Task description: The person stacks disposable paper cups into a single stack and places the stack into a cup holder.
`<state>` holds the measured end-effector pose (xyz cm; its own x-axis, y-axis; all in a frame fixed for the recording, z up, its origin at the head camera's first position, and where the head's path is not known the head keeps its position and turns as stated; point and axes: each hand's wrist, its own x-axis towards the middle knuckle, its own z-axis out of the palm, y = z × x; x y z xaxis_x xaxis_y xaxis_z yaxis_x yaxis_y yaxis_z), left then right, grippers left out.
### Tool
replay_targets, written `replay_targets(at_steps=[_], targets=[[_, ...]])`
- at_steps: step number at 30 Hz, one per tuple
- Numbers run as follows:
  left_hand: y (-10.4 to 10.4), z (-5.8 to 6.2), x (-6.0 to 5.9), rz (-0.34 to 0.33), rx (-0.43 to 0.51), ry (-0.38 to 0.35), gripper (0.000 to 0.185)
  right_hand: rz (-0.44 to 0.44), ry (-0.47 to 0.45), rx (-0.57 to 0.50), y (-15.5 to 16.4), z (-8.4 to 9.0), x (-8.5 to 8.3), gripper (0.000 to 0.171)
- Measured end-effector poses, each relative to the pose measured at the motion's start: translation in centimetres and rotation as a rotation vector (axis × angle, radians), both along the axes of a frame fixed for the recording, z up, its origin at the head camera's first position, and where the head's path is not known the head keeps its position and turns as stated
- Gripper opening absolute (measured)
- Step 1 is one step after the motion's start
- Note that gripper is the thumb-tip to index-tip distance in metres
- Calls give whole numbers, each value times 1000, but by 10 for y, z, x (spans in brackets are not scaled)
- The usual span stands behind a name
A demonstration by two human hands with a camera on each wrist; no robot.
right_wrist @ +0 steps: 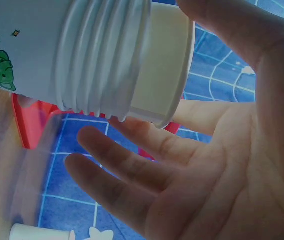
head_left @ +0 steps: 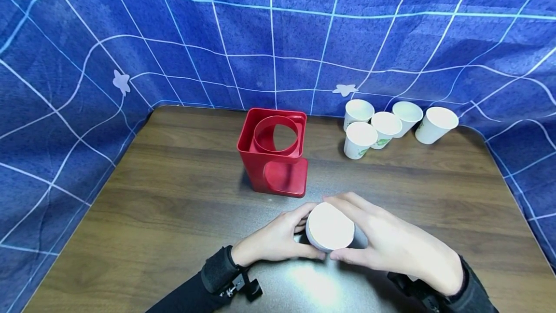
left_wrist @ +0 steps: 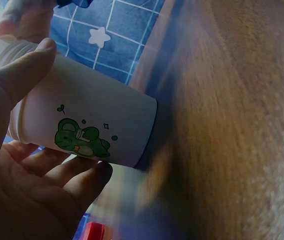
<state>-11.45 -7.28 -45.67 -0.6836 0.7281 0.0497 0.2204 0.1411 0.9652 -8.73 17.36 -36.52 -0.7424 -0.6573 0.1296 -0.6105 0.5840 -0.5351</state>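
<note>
Cup stack (head_left: 330, 227) (seemingly several nested) gripped by left hand (head_left: 271, 240) and right hand (head_left: 391, 245); five cups (head_left: 386, 128) behind.

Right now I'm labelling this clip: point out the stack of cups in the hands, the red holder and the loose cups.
stack of cups (head_left: 329, 226), head view, top cup's mouth.
red holder (head_left: 284, 177), head view, front wall.
loose cups (head_left: 385, 123), head view, middle cup's mouth.

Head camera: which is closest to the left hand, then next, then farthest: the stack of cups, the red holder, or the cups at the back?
1. Stack of cups, held by left hand.
2. Red holder, table middle.
3. Loose cups, far right.
</note>
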Motion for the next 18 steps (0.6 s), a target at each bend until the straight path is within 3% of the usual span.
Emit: replay_targets(at_steps=[10,18], targets=[[0,-1,0,-9,5,-1,80,-23,-57,27,0,-2,-1,75],[0,-1,0,-2,-3,-11,80,-6,1,18,-1,-6,-3,68]])
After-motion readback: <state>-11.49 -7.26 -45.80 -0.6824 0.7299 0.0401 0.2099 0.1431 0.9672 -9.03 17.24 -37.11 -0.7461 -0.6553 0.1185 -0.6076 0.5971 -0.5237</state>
